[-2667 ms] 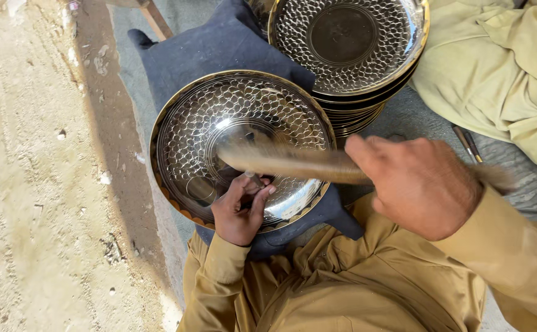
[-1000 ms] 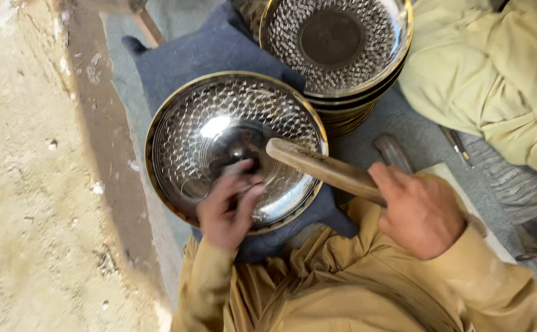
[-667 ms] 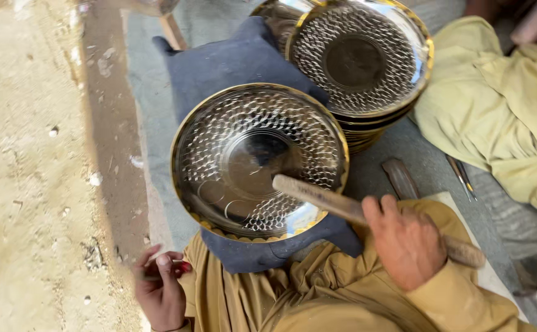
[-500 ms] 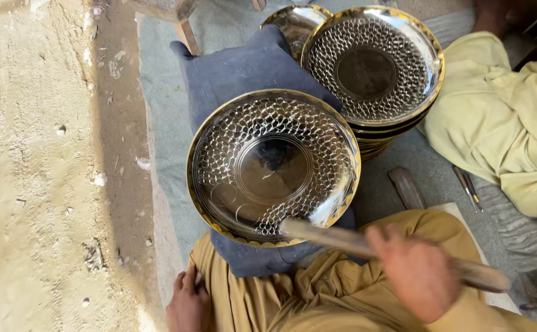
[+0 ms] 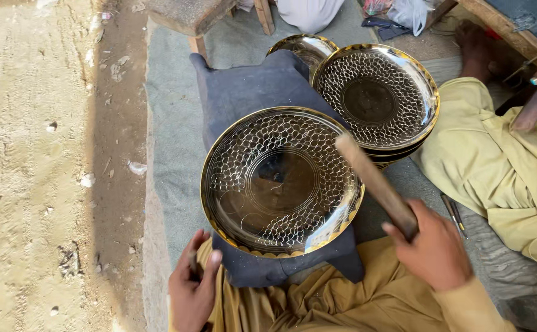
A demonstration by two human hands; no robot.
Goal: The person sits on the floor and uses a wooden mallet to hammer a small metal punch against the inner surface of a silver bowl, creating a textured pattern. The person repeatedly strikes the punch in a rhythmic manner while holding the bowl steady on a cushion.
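Right hand (image 5: 433, 249) grips wooden mallet (image 5: 376, 184) over brass plate (image 5: 280, 181); left hand (image 5: 193, 289) maybe pinching punch

left hand (image 5: 193, 289) curled low, right hand (image 5: 435, 249) fisted.

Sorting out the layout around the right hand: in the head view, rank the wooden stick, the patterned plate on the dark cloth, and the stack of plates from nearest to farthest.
1. Wooden stick: gripped in the right hand.
2. Patterned plate: just left, on the dark cloth.
3. Stack of plates: farther up, behind it.
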